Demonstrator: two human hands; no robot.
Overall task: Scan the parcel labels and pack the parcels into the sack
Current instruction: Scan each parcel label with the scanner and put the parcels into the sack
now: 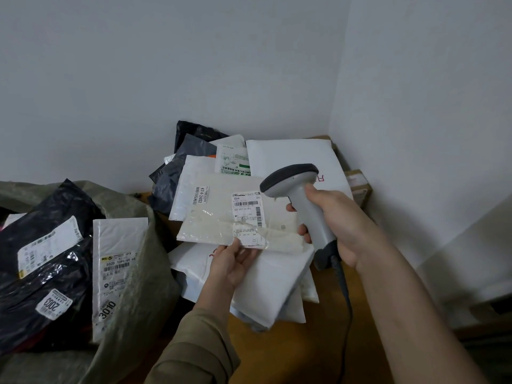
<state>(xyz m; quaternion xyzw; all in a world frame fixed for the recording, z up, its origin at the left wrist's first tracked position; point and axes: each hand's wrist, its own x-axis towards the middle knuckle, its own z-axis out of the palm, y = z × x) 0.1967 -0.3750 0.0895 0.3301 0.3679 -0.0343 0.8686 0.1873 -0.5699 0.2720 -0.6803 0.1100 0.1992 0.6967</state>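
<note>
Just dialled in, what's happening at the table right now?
A person is scanning parcels. The right hand grips a grey corded handheld barcode scanner, aimed at the label on a cream flat mailer that the left hand pinches by its near edge. More white and dark mailers lie piled behind. The olive woven sack at left already holds several parcels.

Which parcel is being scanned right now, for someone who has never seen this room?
Look at the parcel pile in the room's corner. The cream padded envelope lies tilted on it, pinched by the left hand. Unlike its white neighbours, it is yellowish with wrinkled tape.
</note>
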